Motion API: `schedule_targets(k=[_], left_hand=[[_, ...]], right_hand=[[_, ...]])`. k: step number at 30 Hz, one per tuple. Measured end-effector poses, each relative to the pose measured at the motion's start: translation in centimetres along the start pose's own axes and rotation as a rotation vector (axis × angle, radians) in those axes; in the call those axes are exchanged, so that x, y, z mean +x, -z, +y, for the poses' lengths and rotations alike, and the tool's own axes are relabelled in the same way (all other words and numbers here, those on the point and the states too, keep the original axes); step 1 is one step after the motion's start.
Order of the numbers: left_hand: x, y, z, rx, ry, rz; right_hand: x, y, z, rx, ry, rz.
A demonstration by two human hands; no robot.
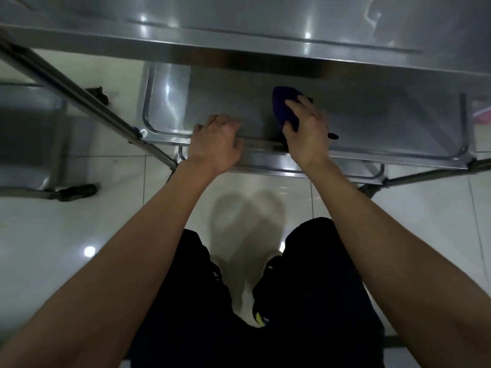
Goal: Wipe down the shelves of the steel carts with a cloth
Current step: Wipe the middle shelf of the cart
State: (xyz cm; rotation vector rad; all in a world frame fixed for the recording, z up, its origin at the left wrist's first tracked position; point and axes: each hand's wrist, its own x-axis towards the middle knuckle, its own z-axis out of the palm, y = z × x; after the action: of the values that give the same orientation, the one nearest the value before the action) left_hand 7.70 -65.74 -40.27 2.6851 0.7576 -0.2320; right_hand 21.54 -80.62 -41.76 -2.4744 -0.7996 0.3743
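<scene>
Head view: wiping step is in hand, on the cart's lower shelf [358, 120], under the top shelf [239, 25].

Right hand [305, 128] is clamped on the cloth [285, 107]: fingers curl over its top, thumb tucked at the near side. Cloth is a dark blue wad, pressed to the shelf surface just inside the front rim, roughly mid-width. It pokes out ahead of the fingers, toward the back of the shelf.

Left hand [216, 140] grips the front rim [398, 152], fingers curled over the edge, just left of the right hand. Looks like bracing so the cart doesn't roll.

Next move, my guess: sweep the cloth sideways across the shelf, keeping it flat and pressed; the far left and right ends look untouched, can't confirm. Reach under the top shelf is tight, so watch the knuckles.

Second cart [32, 134] sits at left on the tiled floor [79, 235].
</scene>
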Motion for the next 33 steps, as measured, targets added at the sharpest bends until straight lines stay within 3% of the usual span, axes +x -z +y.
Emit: schedule_targets(k=[5, 11, 21, 28, 33], left_hand=[[3.8, -4.1, -2.1, 0.021, -0.048, 0.17], [5.9, -6.7, -3.9, 0.033, -0.103, 0.328], [5.3, -8.0, -3.8, 0.135, -0.112, 0.286], [4.1, -8.2, -5.0, 0.031, -0.177, 0.25], [3.1, -7.9, -7.6, -0.013, -0.19, 0.312]], right_hand=[[3.4, -5.0, 1.2, -0.084, 0.086, 0.072], [5.8, -7.9, 3.6, -0.339, 0.188, -0.036], [5.9, -8.3, 3.9, -0.311, 0.198, -0.016], [3.7, -6.9, 2.8, 0.08, 0.197, 0.014], [3.3, -6.2, 3.5, -0.049, 0.189, 0.037]])
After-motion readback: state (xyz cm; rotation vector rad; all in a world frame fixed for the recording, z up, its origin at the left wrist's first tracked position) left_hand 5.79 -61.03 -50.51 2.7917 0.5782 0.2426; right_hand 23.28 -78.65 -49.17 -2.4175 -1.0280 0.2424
